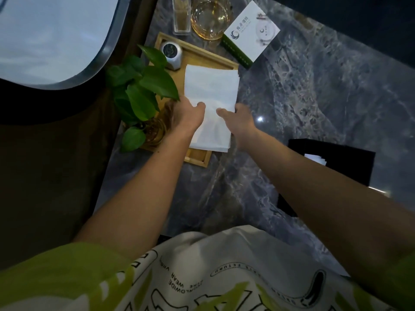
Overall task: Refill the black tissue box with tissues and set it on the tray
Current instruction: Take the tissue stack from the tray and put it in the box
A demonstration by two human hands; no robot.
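A stack of white tissues (211, 90) lies over the wooden tray (197, 157) at the middle of the marble table. My left hand (187, 115) grips the stack's left edge, thumb on top. My right hand (239, 121) grips the right edge the same way, thumb on the paper. The black tissue box (345, 162) sits on the table to the right, partly behind my right forearm, with a little white tissue showing in its opening.
A potted green plant (139, 95) and a small silver canister (171, 53) stand on the tray's left side. Behind the tray are a glass jug (210, 17), a tall glass (180, 15) and a white card stand (251, 30). A window lies far left.
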